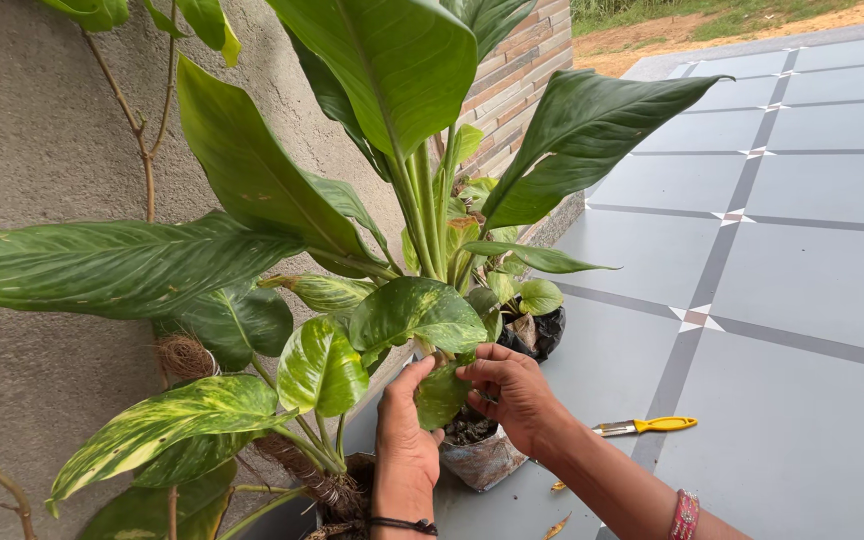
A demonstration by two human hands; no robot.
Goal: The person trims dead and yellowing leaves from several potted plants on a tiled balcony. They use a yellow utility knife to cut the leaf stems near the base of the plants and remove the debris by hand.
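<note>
My left hand (404, 432) and my right hand (512, 390) meet at a small green leaf (440, 393) low on a potted plant. The left thumb and fingers pinch the leaf from the left. The right fingers touch its upper right edge. Below them is a small clear bag of dark soil (480, 452). Large variegated yellow-green leaves (417, 312) hang just above the hands. A black cord sits on my left wrist and a pink bracelet (684, 515) on my right.
Tall broad green leaves (392, 70) rise by a rough grey wall (32, 120). A second black bag plant (542, 330) stands behind. Yellow-handled scissors (647, 426) lie on the grey tiled floor (802, 300) to the right. A brick wall and dirt ground lie beyond.
</note>
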